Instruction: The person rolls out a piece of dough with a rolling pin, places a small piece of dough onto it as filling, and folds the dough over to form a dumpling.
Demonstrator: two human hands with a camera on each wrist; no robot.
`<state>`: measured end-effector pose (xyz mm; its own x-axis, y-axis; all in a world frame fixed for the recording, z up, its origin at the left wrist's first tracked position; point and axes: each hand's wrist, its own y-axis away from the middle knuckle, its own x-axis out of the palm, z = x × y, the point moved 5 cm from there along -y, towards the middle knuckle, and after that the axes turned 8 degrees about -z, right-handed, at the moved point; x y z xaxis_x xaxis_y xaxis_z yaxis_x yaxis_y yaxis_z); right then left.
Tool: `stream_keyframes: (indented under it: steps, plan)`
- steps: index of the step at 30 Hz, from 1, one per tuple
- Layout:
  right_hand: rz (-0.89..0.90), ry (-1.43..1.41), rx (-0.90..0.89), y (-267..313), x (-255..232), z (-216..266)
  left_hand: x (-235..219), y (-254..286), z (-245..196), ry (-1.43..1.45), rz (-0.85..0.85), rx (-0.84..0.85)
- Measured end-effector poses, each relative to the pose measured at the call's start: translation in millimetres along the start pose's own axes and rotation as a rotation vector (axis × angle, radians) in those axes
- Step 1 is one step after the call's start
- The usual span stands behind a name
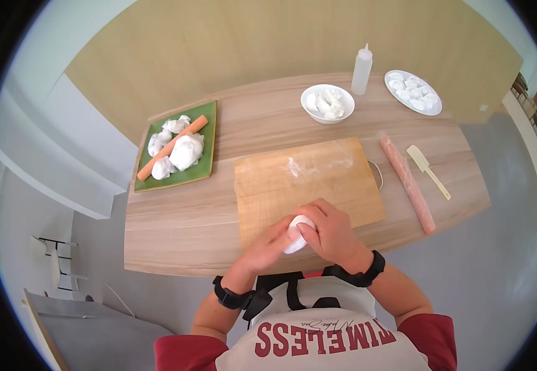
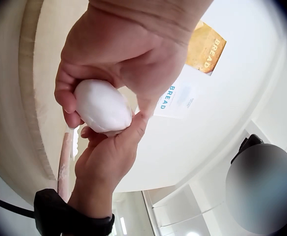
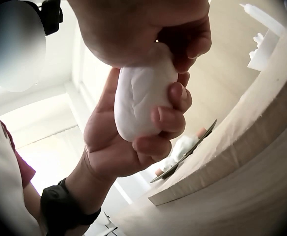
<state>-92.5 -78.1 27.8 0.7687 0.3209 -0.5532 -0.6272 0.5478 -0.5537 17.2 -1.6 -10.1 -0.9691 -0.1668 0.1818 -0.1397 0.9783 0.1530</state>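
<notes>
A smooth white oval lump, like dough, is held between both hands above the near edge of the wooden board. The left hand has its fingers curled round one side; in the right wrist view its fingertips press into the lump. The right hand grips the other side, with its thumb on top. A crease runs along the lump in the right wrist view. In the left wrist view the lump looks rounded and smooth.
A green tray with white lumps and an orange roll stands left. Behind the board are a white bowl, a squeeze bottle and a plate of white pieces. A wrapped pink roll and a spatula lie right.
</notes>
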Motion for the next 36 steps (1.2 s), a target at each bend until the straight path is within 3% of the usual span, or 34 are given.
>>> stream_keyframes:
  steps: [4, 6, 7, 9, 10, 12, 15, 19, 22, 24, 25, 27, 31, 33, 36]
  plan:
    - [0.032, -0.115, 0.063, 8, 5, -6, -6, 0, -6, -0.26, 0.021, 0.117]
    - [-0.056, -0.281, 0.078, 9, 1, -5, -16, -2, -19, -0.588, -0.05, 0.239]
    - [-0.058, -0.276, 0.076, 11, 0, -6, -20, -7, -21, -0.587, -0.048, 0.244]
    - [-0.019, -0.28, 0.211, 15, 1, -13, -41, -22, -31, -0.843, -0.348, 0.403]
    - [-0.027, -0.276, 0.206, 17, 0, -16, -50, -34, -30, -0.844, -0.345, 0.413]
    - [-0.018, -0.219, 0.234, 24, 2, -29, -79, -50, -35, -0.988, -0.669, 0.583]
    - [0.031, -0.14, 0.23, 35, 3, -44, -106, -72, -25, -1.009, -0.804, 0.568]
    - [-0.028, -0.174, 0.261, 44, 4, -51, -114, -88, -25, -1.059, -0.743, 0.523]
    - [0.023, -0.247, 0.316, 46, 8, -56, -81, -71, -43, -1.034, -0.595, 0.542]
    - [-0.166, -0.483, 0.528, 46, 9, -65, -43, -56, -47, -0.825, -0.377, 0.495]
    - [-0.155, -0.487, 0.541, 40, 8, -61, -35, -51, -46, -0.823, -0.379, 0.477]
    - [-0.225, -0.537, 0.423, 27, -7, -40, -16, -39, -36, -0.623, -0.199, 0.458]
    - [-0.14, -0.481, 0.288, 18, -10, -29, 1, -18, -26, -0.55, -0.127, 0.361]
    - [0.004, -0.229, 0.193, 17, -7, -21, 5, -10, -20, -0.546, -0.1, 0.366]
    - [0.004, -0.215, 0.167, 18, -2, -17, 11, -3, -11, -0.476, -0.078, 0.297]
